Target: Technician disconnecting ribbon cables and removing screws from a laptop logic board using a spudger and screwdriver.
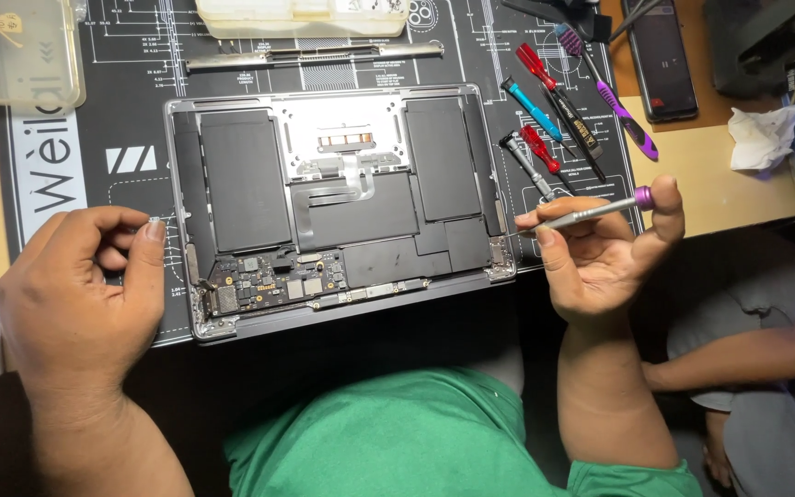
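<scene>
Lower left of frame: left hand (80,285) curled, thumb and forefinger pinched narrow on a tiny screw (155,219), held just off the laptop's left edge. Looks like it's kept pinched so a part that small doesn't get lost. Wrist bent inward, knuckles up, forearm coming in from the bottom edge.

Right of centre: right hand (600,248) closed on a precision screwdriver (591,212) with a grey shaft and purple cap. Palm up, tool lying across the fingers, cap braced against the thumb, tip pointing left toward the laptop's right hinge corner. Tip is lifted off the work, not engaged with anything.

Centre: opened laptop (338,207), bottom cover off, flat on a black repair mat (131,120) on the surface. Logic board (273,281) sits at the near edge, dark battery cells (241,179) fill the middle, so the board is closest to both hands.

Upper right: 5 or so spare screwdrivers (545,110) with red, blue and purple handles laid side by side on the mat, within reach of the right hand. Dark phone (660,55) beyond them, crumpled white tissue (761,138) at the right.

Upper left: clear plastic box (16,51). Top centre: a long metal strip (315,55) and a pale tray (301,17).

Lower right: another person's arm (747,354), well apart from the work.
</scene>
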